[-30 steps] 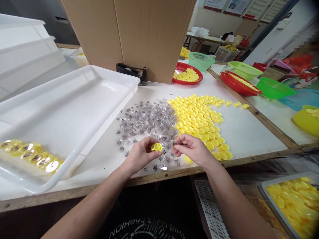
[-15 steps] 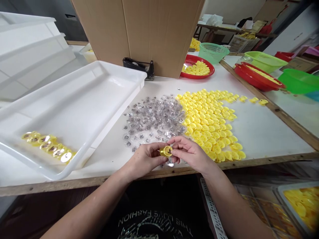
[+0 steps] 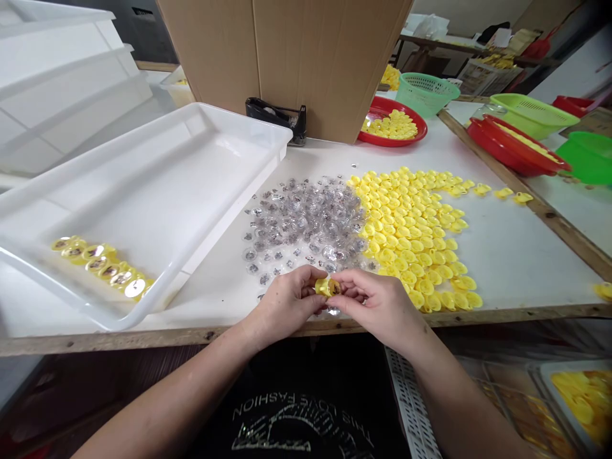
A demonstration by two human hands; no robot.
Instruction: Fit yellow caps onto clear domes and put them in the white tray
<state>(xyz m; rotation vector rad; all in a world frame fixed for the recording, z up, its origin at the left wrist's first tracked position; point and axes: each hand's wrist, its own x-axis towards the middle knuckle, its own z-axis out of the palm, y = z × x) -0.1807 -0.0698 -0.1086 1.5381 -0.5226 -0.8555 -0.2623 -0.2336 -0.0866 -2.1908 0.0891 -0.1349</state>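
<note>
Meeting at the table's front edge, both hands have hold of one small yellow cup, which sits between their fingertips. The left hand point(image 3: 287, 305) grips the cup point(image 3: 325, 287) from its left side, thumb below and forefinger above, the other fingers curled in behind. The right hand point(image 3: 382, 307) is at the cup's right side, nearly closed, its thumb low and its forefinger high against the rim, the remaining fingers bent. A dark print shows in the cup's mouth, which is turned toward the right hand; how far in the print sits cannot be told.

Just beyond the hands, clear printed discs point(image 3: 310, 210) lie heaped on the white table point(image 3: 507, 255), some scattered close to the fingers. Right of these, touching the heap's side, yellow cups point(image 3: 406, 223) lie in packed rows, the nearest of them close to the right hand. Well to the left of the hands stands a white tray point(image 3: 191, 185), with a short double row of filled cups point(image 3: 109, 271) in its near left part, shiny round faces showing. Behind the discs, a black tape dispenser point(image 3: 277, 118) stands before a cardboard box point(image 3: 310, 64).
</note>
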